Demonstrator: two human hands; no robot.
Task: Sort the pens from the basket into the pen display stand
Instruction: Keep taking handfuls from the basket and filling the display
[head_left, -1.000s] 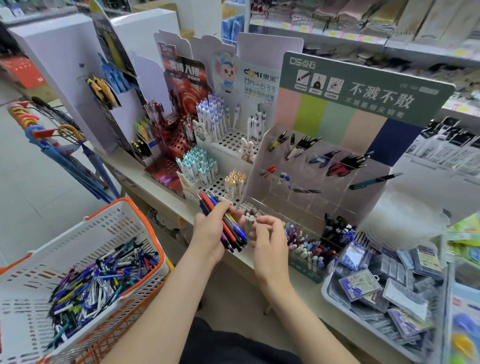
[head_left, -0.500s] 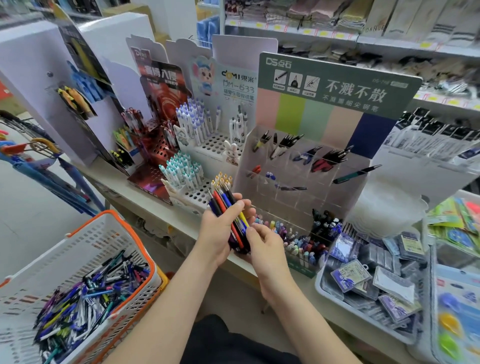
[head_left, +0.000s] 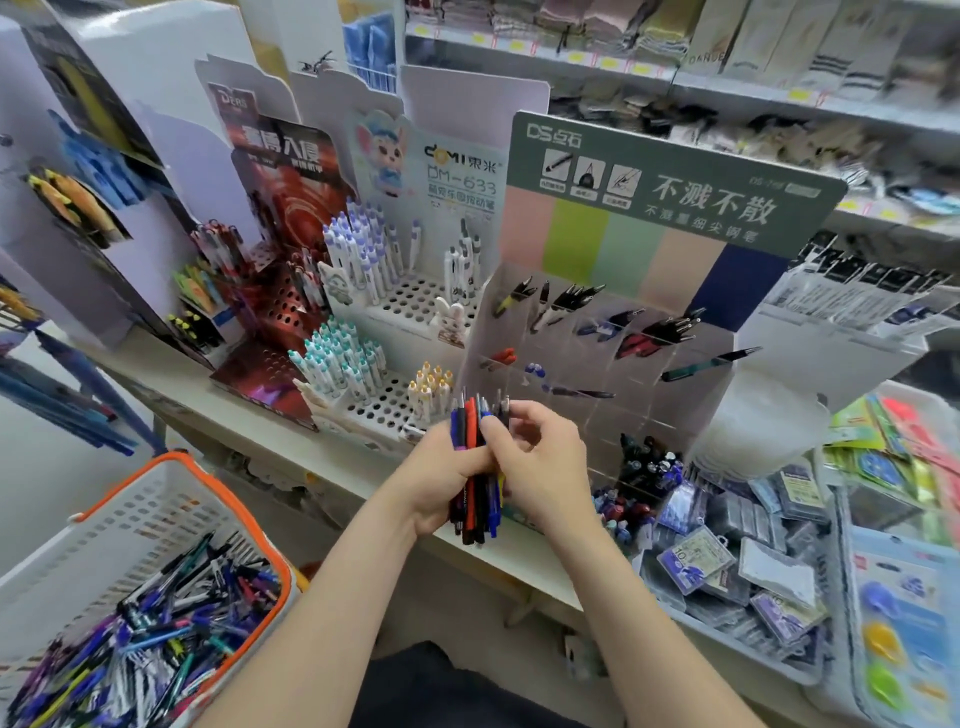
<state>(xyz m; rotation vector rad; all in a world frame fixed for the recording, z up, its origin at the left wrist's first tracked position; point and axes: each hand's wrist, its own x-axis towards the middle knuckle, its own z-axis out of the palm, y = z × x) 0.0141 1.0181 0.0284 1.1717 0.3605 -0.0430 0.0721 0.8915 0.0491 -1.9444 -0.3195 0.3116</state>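
Right now the left hand (head_left: 441, 480) grips a bunch of pens (head_left: 470, 434), held upright. Just beside it, the right hand (head_left: 545, 467) pinches the top of the same bunch. Behind both hands stands the clear pen display stand (head_left: 597, 358). Down to the left of the hands sits the basket (head_left: 179, 457), with loose pens (head_left: 156, 649) inside

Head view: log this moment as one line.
stage: sorting | left hand: grips pen bundle | right hand: pinches bundle's top | basket: holds loose pens | display stand: partly filled
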